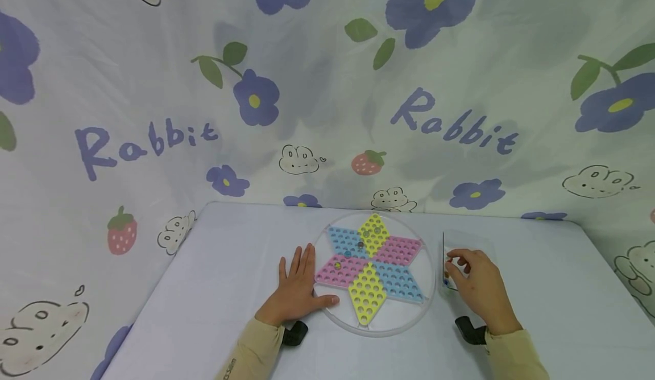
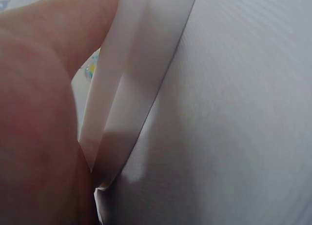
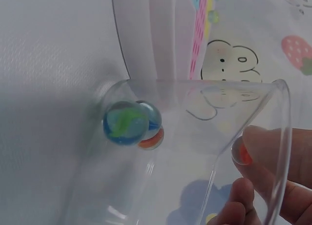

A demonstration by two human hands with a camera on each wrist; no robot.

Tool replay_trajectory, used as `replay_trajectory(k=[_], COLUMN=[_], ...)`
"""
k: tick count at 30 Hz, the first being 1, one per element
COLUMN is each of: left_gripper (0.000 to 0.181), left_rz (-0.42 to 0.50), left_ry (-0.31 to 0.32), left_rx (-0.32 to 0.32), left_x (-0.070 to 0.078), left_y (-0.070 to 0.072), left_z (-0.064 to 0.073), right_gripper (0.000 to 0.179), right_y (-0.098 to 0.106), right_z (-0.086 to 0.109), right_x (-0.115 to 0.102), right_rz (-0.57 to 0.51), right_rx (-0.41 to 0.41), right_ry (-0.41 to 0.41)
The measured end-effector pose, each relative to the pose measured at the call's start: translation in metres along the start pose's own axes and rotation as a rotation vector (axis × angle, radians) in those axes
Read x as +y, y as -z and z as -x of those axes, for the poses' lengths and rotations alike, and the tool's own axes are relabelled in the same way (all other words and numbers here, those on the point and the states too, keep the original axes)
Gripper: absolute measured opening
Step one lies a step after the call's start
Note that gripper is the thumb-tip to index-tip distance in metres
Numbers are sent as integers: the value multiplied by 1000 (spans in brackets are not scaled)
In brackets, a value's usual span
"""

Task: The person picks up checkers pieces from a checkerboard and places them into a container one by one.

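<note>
A round Chinese checkers board (image 1: pixel 408 322) with a pink, blue and yellow star lies on the table. Several glass marbles (image 1: pixel 338 265) sit in holes on its left and top parts. My left hand (image 1: pixel 294 292) rests at the board's left rim, fingers straight and thumb over the edge. Beside the board's right side is a clear plastic box (image 3: pixel 285 108). Inside it are a blue-green marble (image 3: pixel 126 122) and others behind it. With thumb and fingertip, my right hand (image 1: pixel 483 283) pinches an orange-and-clear marble (image 3: pixel 240 151) at the box's opening.
The table (image 1: pixel 204 312) wears a white cover. A curtain (image 1: pixel 317 84) with flowers, strawberries and rabbits hangs behind its far edge. Black wrist mounts (image 1: pixel 471 330) stick out under both wrists.
</note>
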State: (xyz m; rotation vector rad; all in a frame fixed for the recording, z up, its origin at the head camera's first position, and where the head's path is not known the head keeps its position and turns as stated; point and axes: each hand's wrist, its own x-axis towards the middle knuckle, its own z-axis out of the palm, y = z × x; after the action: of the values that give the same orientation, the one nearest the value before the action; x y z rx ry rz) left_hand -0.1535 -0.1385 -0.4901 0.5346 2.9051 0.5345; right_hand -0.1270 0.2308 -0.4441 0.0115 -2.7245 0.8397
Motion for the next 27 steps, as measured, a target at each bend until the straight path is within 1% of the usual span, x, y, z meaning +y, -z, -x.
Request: replay_trajectory(k=[9,16,22,27], left_gripper=[121,122,122,122], left_rz=[12,15,5,3], left_ry=[-11,-9,-10,-6], left_rx=[9,8,15,14], left_x=[0,-1,-1,-1], left_y=[-1,-3,-3,-2], left_z=[1,0,0,0], right_gripper=[19,26,24,23], right_y=[-2,-1,-3,-5], right_z=[-2,-3,-4,-5], right_x=[3,5,4,-2], right_rz=[1,-13,-1,-3], right_rx=[-15,-33,-9,1], right_ry=[3,7,12,11])
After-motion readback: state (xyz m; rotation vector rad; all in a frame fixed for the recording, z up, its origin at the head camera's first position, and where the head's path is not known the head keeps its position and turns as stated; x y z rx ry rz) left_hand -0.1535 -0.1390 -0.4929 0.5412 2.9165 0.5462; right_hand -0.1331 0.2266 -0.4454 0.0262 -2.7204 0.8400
